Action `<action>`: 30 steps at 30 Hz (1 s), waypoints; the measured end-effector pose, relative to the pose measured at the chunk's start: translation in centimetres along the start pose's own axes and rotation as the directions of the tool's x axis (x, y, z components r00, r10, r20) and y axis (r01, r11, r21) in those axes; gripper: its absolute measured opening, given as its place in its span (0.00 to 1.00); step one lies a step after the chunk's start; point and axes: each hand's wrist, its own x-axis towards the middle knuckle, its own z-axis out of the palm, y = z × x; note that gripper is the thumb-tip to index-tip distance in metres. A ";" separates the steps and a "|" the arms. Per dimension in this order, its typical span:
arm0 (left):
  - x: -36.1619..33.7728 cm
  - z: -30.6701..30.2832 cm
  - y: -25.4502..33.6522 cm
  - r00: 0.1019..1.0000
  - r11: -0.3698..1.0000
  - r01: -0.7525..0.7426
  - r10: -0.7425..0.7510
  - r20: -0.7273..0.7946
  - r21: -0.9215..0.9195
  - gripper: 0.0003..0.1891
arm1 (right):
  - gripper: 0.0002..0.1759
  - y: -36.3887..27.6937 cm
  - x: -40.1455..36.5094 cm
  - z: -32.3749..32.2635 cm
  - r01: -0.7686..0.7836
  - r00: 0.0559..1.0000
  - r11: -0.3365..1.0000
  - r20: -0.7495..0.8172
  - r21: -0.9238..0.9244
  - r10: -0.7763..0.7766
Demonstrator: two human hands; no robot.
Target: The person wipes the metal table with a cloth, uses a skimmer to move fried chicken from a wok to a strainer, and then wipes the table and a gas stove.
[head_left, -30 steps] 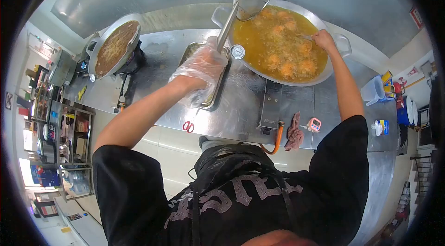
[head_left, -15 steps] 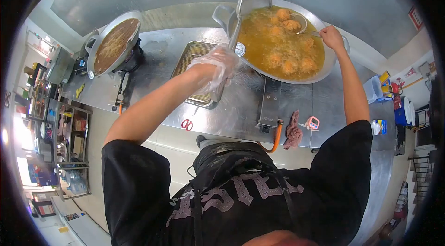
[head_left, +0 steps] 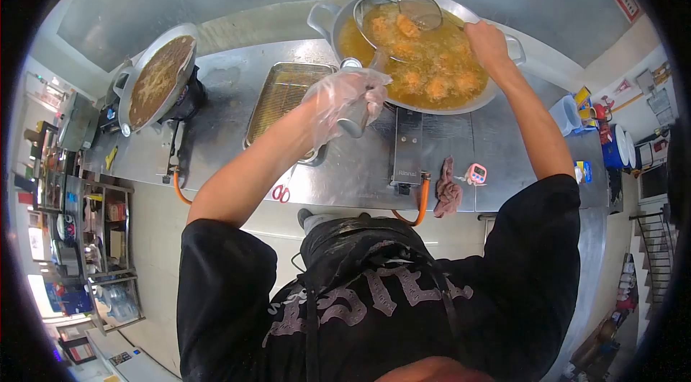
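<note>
My left hand [head_left: 354, 98], in a clear plastic glove, is closed around the metal handle of a large skimmer [head_left: 360, 31]. Its round hoop dips into the left side of a wide wok [head_left: 497, 87] of bubbling yellow oil. Bare, my right hand [head_left: 487, 44] grips the thin handle of a small wire skimmer [head_left: 421, 11] over the wok's far side. A golden-orange fried piece [head_left: 407, 26] lies at the large hoop, close to the small skimmer. Several more fried pieces [head_left: 440, 85] float in the oil near the front rim.
Left of the wok is a wire-racked tray [head_left: 277, 98], with red-handled scissors [head_left: 281, 193] in front. A second wok [head_left: 160, 83] of dark brown liquid stands further left. Near the counter's front edge are a burner unit [head_left: 408, 155], a brownish cloth [head_left: 448, 191] and a pink timer [head_left: 476, 173].
The large skimmer has gone from raised at the wok's left edge down into the oil. My right hand has brought the small skimmer left, over to the large one.
</note>
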 end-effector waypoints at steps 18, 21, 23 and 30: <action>-2.8 -1.9 -2.0 0.996 0.982 -0.031 0.046 -0.076 0.189 0.10 | 0.13 4.3 -2.9 -3.1 -0.348 0.931 0.908 -0.025 0.234 0.363; -4.4 -1.8 -2.3 0.995 0.978 -0.079 0.090 -0.048 0.193 0.11 | 0.13 4.8 -2.6 -3.0 -0.351 0.927 0.893 -0.034 0.282 0.374; -5.4 -2.4 -2.4 0.993 0.977 -0.105 0.112 -0.028 0.187 0.10 | 0.13 6.0 -2.6 -2.1 -0.347 0.925 0.898 -0.057 0.272 0.374; -5.7 -4.6 -3.5 0.993 0.980 -0.110 0.115 -0.021 0.167 0.14 | 0.12 8.5 -4.9 0.8 -0.411 0.910 0.908 -0.010 0.084 0.414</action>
